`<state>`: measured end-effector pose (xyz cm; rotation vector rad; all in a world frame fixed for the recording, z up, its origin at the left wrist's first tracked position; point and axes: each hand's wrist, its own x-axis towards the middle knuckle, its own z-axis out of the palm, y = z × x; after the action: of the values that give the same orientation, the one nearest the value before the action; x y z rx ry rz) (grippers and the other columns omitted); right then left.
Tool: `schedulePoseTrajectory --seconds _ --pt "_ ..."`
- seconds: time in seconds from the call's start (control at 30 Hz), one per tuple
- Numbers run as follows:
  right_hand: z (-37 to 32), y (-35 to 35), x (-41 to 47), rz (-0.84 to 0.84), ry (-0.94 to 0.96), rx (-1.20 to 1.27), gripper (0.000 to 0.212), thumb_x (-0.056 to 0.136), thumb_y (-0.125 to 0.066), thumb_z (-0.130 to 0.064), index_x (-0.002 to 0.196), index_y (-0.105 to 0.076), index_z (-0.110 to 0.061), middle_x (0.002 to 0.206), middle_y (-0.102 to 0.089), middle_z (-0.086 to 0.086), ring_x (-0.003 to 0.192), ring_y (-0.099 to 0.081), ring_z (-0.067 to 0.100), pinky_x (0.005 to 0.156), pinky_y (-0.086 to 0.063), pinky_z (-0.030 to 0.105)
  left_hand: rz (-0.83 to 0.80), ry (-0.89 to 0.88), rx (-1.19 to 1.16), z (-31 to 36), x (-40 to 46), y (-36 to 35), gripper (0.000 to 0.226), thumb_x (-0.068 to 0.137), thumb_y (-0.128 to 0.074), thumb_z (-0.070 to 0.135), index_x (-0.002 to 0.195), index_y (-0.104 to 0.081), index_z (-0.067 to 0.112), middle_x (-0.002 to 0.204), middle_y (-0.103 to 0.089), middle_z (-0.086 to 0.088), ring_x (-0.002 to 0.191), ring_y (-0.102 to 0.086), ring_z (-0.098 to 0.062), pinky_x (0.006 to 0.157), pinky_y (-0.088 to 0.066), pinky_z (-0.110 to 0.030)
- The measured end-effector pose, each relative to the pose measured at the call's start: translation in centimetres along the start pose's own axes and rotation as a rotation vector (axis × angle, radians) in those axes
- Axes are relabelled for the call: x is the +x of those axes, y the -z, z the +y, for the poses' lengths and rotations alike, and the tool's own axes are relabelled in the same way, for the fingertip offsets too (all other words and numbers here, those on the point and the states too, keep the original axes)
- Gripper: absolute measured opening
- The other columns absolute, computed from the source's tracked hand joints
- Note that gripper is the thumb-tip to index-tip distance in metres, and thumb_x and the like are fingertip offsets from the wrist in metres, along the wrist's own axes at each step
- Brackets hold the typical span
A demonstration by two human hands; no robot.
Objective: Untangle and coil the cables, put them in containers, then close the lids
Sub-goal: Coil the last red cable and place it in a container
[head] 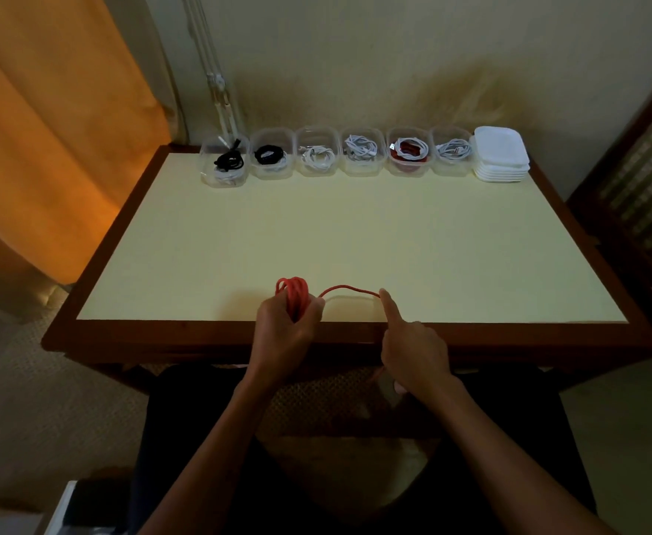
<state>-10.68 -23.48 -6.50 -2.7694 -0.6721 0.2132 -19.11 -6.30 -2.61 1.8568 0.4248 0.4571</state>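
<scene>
Red cable (293, 293): coil in your left hand (284, 334), fingers curled round it, at the table's (355, 233) 6 o'clock edge. Tail hidden under your right hand (413, 351); forefinger straight, grip otherwise unclear. Containers (363, 152), lids (501, 154): 12 o'clock edge.

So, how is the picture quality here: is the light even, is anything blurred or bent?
Head view: dim, warm light; orange glow on the curtain; soft shadow on the wall above the containers. Wide-angle lens bows the table edges. The red cable looks slightly soft.
</scene>
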Motion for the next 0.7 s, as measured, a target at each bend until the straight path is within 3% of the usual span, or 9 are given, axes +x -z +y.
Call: schedulePoseTrajectory --seconds 0.07,0.1,0.17,0.27,0.43,0.5,0.6,0.7 --pt "-0.4 0.6 0.6 -0.036 -0.061 -0.055 0.052 0.099 -0.042 -0.015 0.149 -0.03 -0.021 0.087 -0.066 0.005 0.077 -0.065 0.025 0.064 -0.047 0.033 -0.055 -0.008 -0.015 0.2 -0.3 -0.1 0.031 0.093 -0.063 0.013 0.067 -0.053 -0.001 0.053 -0.045 -0.005 0.044 -0.041 -0.015 0.043 -0.034 -0.028" --pt "-0.7 0.9 0.9 -0.038 -0.086 -0.072 0.037 0.1 -0.04 -0.015 0.136 -0.046 -0.018 0.094 -0.067 0.007 0.086 -0.066 0.029 0.067 -0.046 0.034 -0.078 -0.012 -0.028 0.4 -0.4 -0.2 0.029 0.093 -0.063 0.013 0.068 -0.055 -0.001 0.054 -0.046 -0.006 0.045 -0.042 -0.015 0.044 -0.034 -0.029" --pt "-1.2 1.3 1.1 -0.003 -0.104 -0.082 0.023 0.102 -0.04 -0.018 0.11 -0.061 -0.014 0.099 -0.063 0.008 0.09 -0.065 0.029 0.069 -0.046 0.034 -0.122 -0.013 -0.052 0.8 -0.7 -0.3 0.025 0.092 -0.063 0.011 0.069 -0.058 0.004 0.054 -0.048 -0.003 0.047 -0.044 -0.014 0.045 -0.035 -0.027" --pt "-1.9 0.8 1.0 0.158 -0.014 0.072 0.027 0.103 -0.045 -0.023 0.11 -0.067 -0.009 0.101 -0.056 0.01 0.085 -0.06 0.024 0.071 -0.048 0.034 -0.186 -0.01 -0.084 1.6 -1.2 -0.7 0.024 0.092 -0.064 0.011 0.069 -0.058 0.007 0.054 -0.048 -0.001 0.049 -0.044 -0.014 0.047 -0.036 -0.027" --pt "-2.1 -1.6 0.9 0.503 0.164 0.326 0.015 0.093 -0.059 -0.008 0.092 -0.07 0.003 0.085 -0.056 0.013 0.071 -0.057 0.026 0.06 -0.046 0.034 -0.236 -0.001 -0.189 2.5 -0.8 -0.4 0.031 0.093 -0.062 0.01 0.071 -0.051 -0.008 0.057 -0.041 -0.012 0.049 -0.037 -0.02 0.047 -0.031 -0.03" --pt "-1.9 -1.9 0.9 0.594 0.156 0.444 0.012 0.093 -0.059 -0.003 0.09 -0.069 0.002 0.085 -0.059 0.01 0.076 -0.056 0.02 0.064 -0.043 0.027 -0.286 0.025 -0.236 2.7 -0.5 0.0 0.031 0.094 -0.06 0.012 0.067 -0.053 -0.001 0.054 -0.039 -0.012 0.046 -0.035 -0.019 0.045 -0.031 -0.029" --pt "-1.8 -1.6 0.6 0.632 0.101 0.64 0.016 0.096 -0.052 -0.002 0.094 -0.068 -0.005 0.085 -0.065 0.003 0.079 -0.057 0.009 0.07 -0.046 0.024 -0.386 0.133 -0.331 2.3 -0.3 0.4 0.029 0.097 -0.054 0.016 0.072 -0.056 0.002 0.048 -0.037 -0.002 0.041 -0.031 -0.015 0.042 -0.027 -0.024" --pt "-1.7 -1.0 0.5 0.573 0.044 0.803 0.023 0.099 -0.046 -0.002 0.098 -0.067 -0.011 0.072 -0.06 -0.007 0.069 -0.057 0.006 0.065 -0.046 0.024 -0.523 0.224 -0.365 1.4 -0.6 0.4 0.03 0.099 -0.051 0.026 0.078 -0.057 0.005 0.051 -0.034 0.0 0.042 -0.028 -0.015 0.044 -0.022 -0.029"
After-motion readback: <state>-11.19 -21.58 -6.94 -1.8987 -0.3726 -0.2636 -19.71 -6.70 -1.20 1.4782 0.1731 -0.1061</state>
